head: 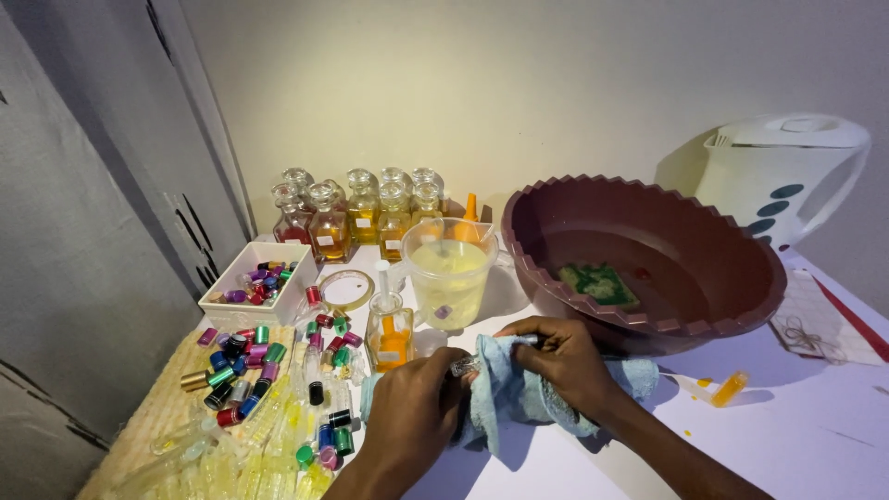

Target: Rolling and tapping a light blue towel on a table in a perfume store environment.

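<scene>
My left hand (412,417) grips a small clear glass vial (466,365) by its lower part. My right hand (560,356) presses a light blue cloth (519,393) around the vial's other end. Both hands meet low over the white table (806,435), in front of a square glass bottle of amber liquid (390,335) and a clear plastic jug of pale yellow liquid (449,273). Left of my left hand lie several small vials with coloured metallic caps (245,366).
A large maroon basin (648,255) holding water and a green sponge (600,283) sits behind my right hand. A white kettle (787,176) stands at the back right. Several stoppered amber bottles (356,213) line the wall. A white tray of caps (259,282) sits at the left. A small orange vial (730,388) lies at the right.
</scene>
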